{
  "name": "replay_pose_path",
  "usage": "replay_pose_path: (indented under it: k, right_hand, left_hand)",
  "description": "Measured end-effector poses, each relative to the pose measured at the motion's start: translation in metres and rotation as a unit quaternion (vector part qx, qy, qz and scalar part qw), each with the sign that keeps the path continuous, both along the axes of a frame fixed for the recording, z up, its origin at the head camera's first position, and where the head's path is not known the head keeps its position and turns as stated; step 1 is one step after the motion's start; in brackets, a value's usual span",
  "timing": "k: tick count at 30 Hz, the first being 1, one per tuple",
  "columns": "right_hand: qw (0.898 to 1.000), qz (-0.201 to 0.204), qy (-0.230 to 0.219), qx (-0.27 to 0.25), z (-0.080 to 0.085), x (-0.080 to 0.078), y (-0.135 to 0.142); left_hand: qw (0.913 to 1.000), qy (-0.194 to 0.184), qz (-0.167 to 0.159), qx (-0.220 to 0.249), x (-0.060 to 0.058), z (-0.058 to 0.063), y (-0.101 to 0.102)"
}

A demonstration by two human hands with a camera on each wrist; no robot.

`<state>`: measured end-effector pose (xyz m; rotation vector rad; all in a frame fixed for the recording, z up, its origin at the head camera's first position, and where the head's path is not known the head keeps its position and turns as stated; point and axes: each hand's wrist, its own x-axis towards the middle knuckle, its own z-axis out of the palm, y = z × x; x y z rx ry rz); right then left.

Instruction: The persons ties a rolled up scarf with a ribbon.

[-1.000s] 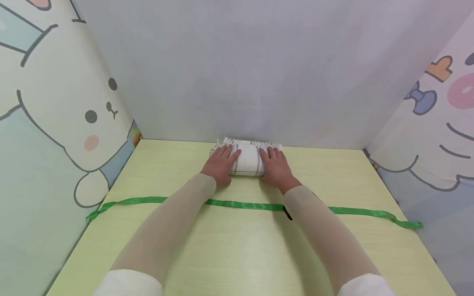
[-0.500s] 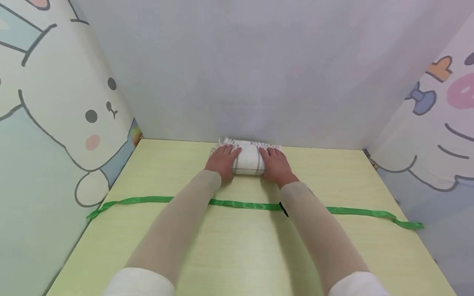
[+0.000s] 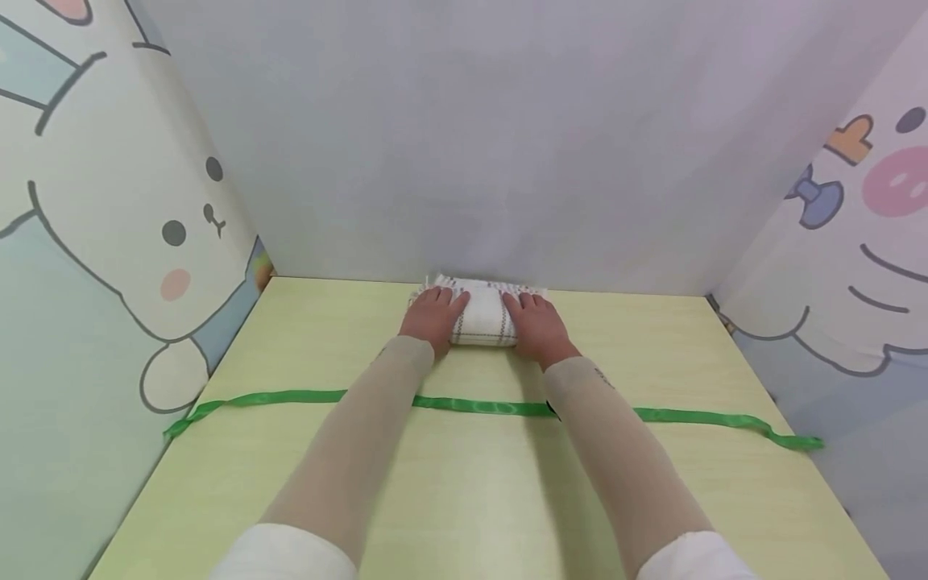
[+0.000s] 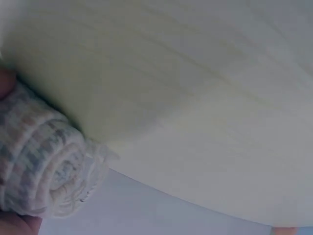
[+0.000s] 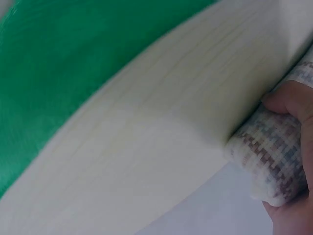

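A rolled-up white towel [image 3: 483, 318] with thin dark check lines and a fringed edge lies at the far side of the table, close to the back wall. My left hand [image 3: 432, 319] grips its left end, and in the left wrist view the spiral end of the towel [image 4: 54, 171] shows between thumb and finger. At the other end my right hand [image 3: 538, 326] holds the roll. Its thumb [image 5: 288, 98] bends over the towel [image 5: 266, 152] in the right wrist view. The underside of the roll is hidden.
A green ribbon [image 3: 478, 406] runs across the pale wood table [image 3: 464, 483], passing beneath both forearms. The grey back wall [image 3: 478, 145] rises just behind the towel. Side walls with cartoon animal prints [image 3: 123, 193] enclose the table on the left and right.
My left forearm has shifted slightly to the right, and the right forearm a little to the left. Both hands stay on the towel, which keeps its place. The head view has tilted slightly.
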<state>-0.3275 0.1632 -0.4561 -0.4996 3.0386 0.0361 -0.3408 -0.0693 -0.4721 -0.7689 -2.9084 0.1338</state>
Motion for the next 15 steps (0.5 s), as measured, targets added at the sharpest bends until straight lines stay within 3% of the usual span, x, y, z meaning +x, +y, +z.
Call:
replay_pose_path:
  k: [6,15]
  right_hand:
    - [1.0,-0.007,0.002,-0.011,-0.008,-0.009,-0.002]
    - [0.999,-0.027,0.008,-0.045,-0.011,-0.017,-0.004]
  left_hand:
    - [0.9996,-0.013,0.009,0.023,-0.007,0.001,-0.004]
    - [0.9984,-0.012,0.032,0.045,-0.021,-0.009,-0.004]
